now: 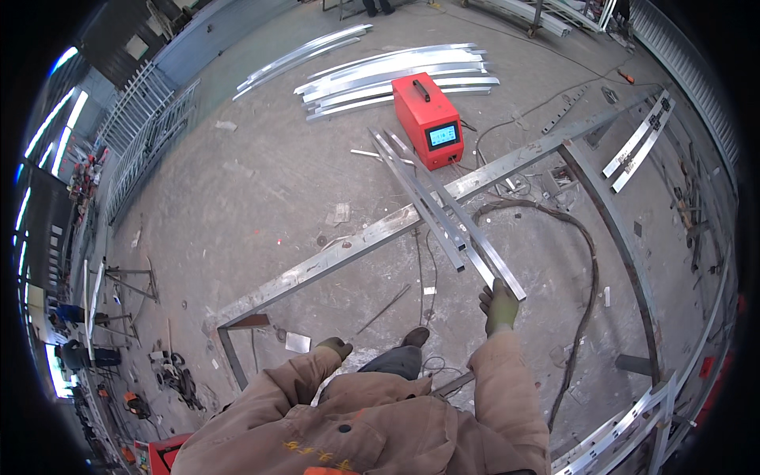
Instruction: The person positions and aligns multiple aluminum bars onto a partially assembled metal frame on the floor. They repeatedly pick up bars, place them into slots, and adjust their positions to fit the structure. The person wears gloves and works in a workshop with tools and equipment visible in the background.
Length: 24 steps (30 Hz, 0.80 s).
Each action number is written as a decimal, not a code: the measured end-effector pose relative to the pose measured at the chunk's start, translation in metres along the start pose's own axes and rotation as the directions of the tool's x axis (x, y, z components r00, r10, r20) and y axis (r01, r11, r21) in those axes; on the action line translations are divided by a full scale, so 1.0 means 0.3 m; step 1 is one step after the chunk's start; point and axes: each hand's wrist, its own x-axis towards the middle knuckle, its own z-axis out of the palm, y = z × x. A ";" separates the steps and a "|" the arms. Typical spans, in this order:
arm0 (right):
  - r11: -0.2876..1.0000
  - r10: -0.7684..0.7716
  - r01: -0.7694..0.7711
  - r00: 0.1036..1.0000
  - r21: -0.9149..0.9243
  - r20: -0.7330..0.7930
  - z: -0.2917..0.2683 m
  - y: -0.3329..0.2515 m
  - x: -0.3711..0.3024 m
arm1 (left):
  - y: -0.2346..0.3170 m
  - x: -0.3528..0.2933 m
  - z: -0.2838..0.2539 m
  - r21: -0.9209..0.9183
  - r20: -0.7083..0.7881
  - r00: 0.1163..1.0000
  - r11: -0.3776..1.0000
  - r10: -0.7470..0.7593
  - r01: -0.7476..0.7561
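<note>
My right hand (499,307), in an olive glove, is at the near end of a square metal tube (477,263), its fingers curled around that end. A second, longer tube (492,260) runs just to the right of it, its end beside my glove. Two more tubes (431,212) lie to the left, and all of them rest slantwise across a thick steel beam (348,247). My left hand (336,347), also gloved, hangs low by my waist with its fingers curled in, and nothing shows in it.
A red machine (427,119) with a lit screen stands beyond the tubes. Behind it lie several shiny metal profiles (396,71). A thick cable (590,261) loops across the floor at the right, inside the steel frame (613,206). Leaning railings (146,119) stand far left.
</note>
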 end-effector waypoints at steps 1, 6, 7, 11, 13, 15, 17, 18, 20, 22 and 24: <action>0.999 -0.039 0.040 0.999 0.023 -0.027 -0.012 0.002 -0.037 | 0.016 0.018 -0.017 0.010 -0.009 1.000 1.000 0.017 -0.017; 0.968 -0.245 0.250 0.948 -0.002 -0.202 -0.199 -0.115 -0.333 | 0.292 0.093 -0.090 -0.027 0.019 0.985 0.985 0.171 -0.170; 0.955 -0.294 0.297 0.927 -0.021 -0.234 -0.252 -0.144 -0.395 | 0.370 0.096 -0.100 0.001 0.002 0.974 0.974 0.228 -0.228; 0.901 -0.435 0.410 0.850 -0.144 -0.297 -0.434 -0.289 -0.700 | 0.775 0.042 -0.186 0.057 -0.140 0.840 0.852 0.524 -0.521; 0.876 -0.480 0.463 0.812 -0.134 -0.333 -0.563 -0.327 -0.857 | 0.973 0.021 -0.197 0.120 -0.272 0.721 0.766 0.637 -0.631; 0.846 -0.513 0.522 0.740 -0.111 -0.435 -0.734 -0.321 -1.027 | 1.223 -0.026 -0.149 0.230 -0.360 0.582 0.674 0.730 -0.702; 0.830 -0.544 0.539 0.723 -0.146 -0.426 -0.915 -0.322 -1.247 | 1.410 -0.119 -0.120 0.117 -0.222 0.566 0.598 0.794 -0.793; 0.829 -0.543 0.535 0.704 -0.161 -0.458 -0.996 -0.307 -1.375 | 1.480 -0.067 -0.106 0.145 -0.234 0.462 0.500 0.856 -0.854; 0.841 -0.520 0.507 0.666 -0.187 -0.535 -1.065 -0.311 -1.552 | 1.445 0.054 -0.112 0.343 -0.349 0.035 0.163 0.937 -0.925; 0.802 -0.574 0.573 0.666 -0.166 -0.476 -1.202 -0.275 -1.677 | 1.433 0.152 -0.201 0.596 -0.444 -0.506 -0.178 0.739 -0.783; 0.728 -0.650 0.641 0.530 -0.246 -0.544 -1.410 -0.111 -1.845 | 1.481 0.014 -0.249 0.554 -0.165 -0.535 -0.372 0.828 -0.745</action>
